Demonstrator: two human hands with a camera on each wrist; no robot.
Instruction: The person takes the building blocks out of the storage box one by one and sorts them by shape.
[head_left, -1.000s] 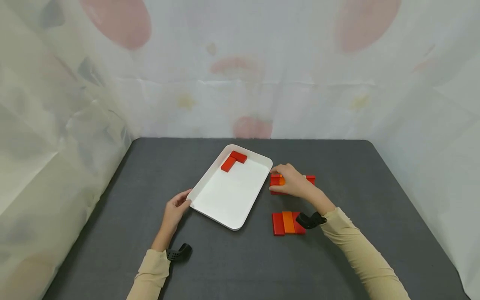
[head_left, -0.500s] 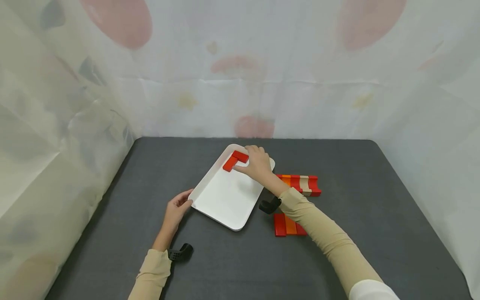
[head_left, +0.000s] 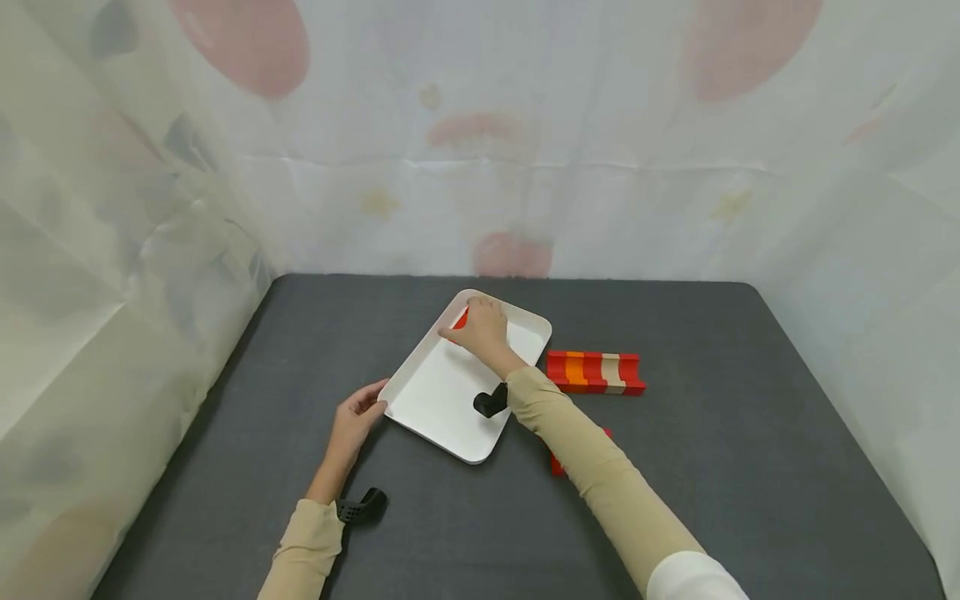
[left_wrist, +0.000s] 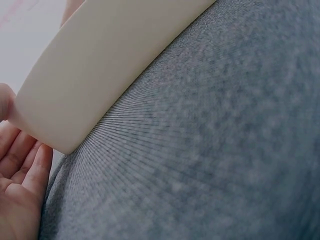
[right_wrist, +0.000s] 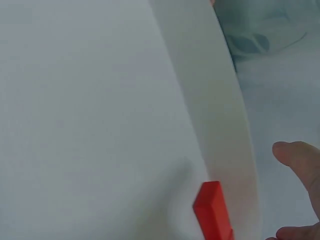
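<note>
The right hand [head_left: 480,327] reaches over the far corner of the white tray [head_left: 450,400], fingers bent down onto the red blocks [head_left: 461,319] lying there by the rim; whether it grips them or only touches them I cannot tell. The left hand [head_left: 352,421] rests at the tray's near left edge, fingers relaxed against the rim. The tray sits on a dark grey table [head_left: 750,467]. To the right lies a row of red, orange and tan blocks [head_left: 596,372], well apart from the tray, and more red blocks [head_left: 557,463] peek from under the right sleeve.
</note>
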